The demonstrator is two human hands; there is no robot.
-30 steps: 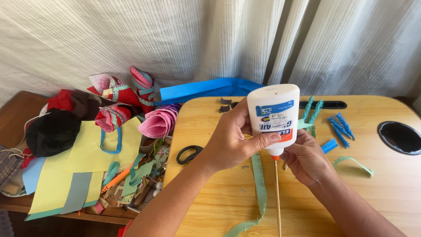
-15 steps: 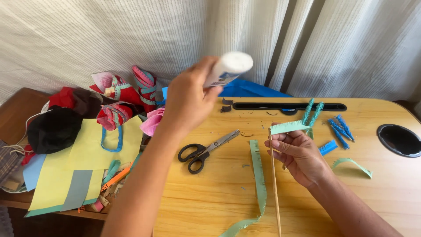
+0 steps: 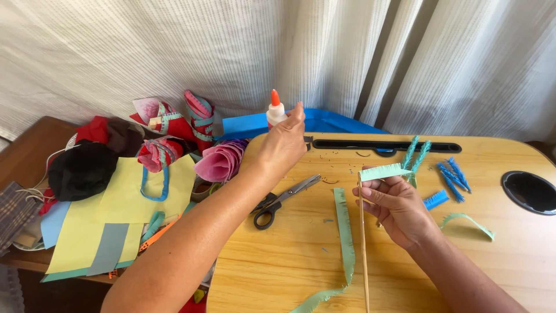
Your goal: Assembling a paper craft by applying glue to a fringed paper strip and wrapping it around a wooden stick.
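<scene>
Left hand (image 3: pixel 284 142) fingers closed on glue bottle (image 3: pixel 276 111) at worktop (image 3: pixel 278 261) back; right hand (image 3: pixel 397 208) pinches wooden skewer (image 3: pixel 364 255) and green fringed paper strip (image 3: pixel 383 171).

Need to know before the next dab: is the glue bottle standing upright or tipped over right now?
Upright. The glue bottle stands with its orange cap pointing up at the desk's far edge, the left hand around its body.

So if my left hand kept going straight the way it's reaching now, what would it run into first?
Your left hand already grips the glue bottle. Straight on, it would probably meet the blue paper sheet at the table's back edge, then the curtain, though depth is unclear.
</scene>
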